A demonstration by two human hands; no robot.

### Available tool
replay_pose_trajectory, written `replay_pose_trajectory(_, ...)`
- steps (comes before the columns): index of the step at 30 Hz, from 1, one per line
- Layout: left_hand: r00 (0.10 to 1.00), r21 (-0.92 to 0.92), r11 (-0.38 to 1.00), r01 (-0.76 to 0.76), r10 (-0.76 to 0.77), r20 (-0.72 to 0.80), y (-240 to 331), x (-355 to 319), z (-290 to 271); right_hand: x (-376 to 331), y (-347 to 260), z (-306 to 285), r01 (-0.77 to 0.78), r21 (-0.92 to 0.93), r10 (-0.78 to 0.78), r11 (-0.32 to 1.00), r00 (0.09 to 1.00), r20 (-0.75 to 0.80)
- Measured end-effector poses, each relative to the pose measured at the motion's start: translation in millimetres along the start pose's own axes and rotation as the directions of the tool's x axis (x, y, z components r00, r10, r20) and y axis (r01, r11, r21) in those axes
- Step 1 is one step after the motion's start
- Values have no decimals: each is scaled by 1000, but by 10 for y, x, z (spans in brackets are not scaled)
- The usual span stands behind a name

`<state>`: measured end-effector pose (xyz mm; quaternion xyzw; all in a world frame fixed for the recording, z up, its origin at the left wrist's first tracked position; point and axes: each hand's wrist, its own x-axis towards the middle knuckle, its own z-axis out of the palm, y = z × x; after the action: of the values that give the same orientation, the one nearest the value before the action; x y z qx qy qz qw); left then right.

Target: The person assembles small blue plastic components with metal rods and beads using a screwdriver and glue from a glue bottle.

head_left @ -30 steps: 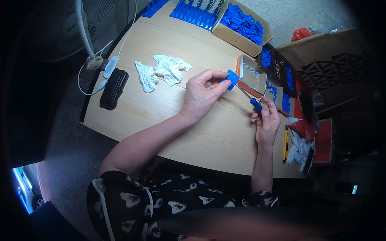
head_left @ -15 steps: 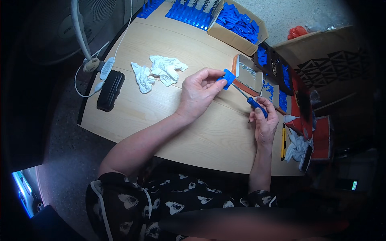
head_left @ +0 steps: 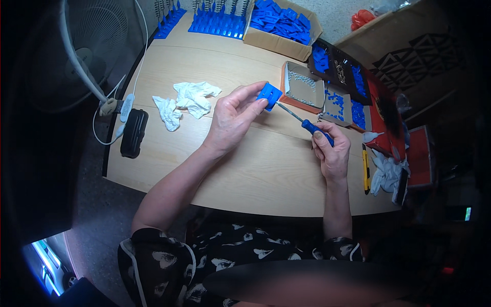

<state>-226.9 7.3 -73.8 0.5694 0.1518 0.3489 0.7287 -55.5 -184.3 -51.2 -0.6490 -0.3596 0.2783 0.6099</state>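
Between the thumb and fingers of my left hand (head_left: pixel 230 120) is a small flat blue plastic plate (head_left: pixel 270 95), raised above the table. My right hand (head_left: pixel 333 153) grips a screwdriver (head_left: pixel 310 126) by its blue handle. Its thin metal shaft points up and left, with the tip close to the plate's lower right edge; whether it touches I cannot tell. Just beyond the plate stands an open shallow box (head_left: pixel 303 105) with many small silvery pieces inside.
A cardboard box (head_left: pixel 255 38) of blue plates stands at the far edge, beside blue racks (head_left: pixel 217 25) holding springs. Dark trays (head_left: pixel 330 73) of parts line the right. Crumpled white cloths (head_left: pixel 194 97), a black case (head_left: pixel 134 133) and a yellow cutter (head_left: pixel 365 171) lie on the table.
The view has shifted. The screwdriver tip, which was at the blue plate, now shows a small distance from it. The plate is turned with its flat face more toward me.
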Motion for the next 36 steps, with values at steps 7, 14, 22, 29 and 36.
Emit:
replay_pose_trajectory(7,998,-52,997,57,-56,14,-2,13,-3,-13,-32,-3,22,-111,-27,994,998,-50)
replay_pose_trajectory(14,996,-52,995,86,-84,42,10,13,33,-25,-82,-2,329,-342,-342,880,939,24)
replay_pose_trajectory(22,998,-23,998,52,-52,30,-11,10,25,-26,-85,14,168,-237,-177,957,984,-15)
replay_pose_trajectory(29,998,-25,998,52,-51,29,-32,10,27,-12,-41,-12,130,-191,-134,973,991,-8)
replay_pose_trajectory(36,999,-19,999,49,-49,9,-51,-6,38,-20,-15,3,56,-108,-57,993,998,-9)
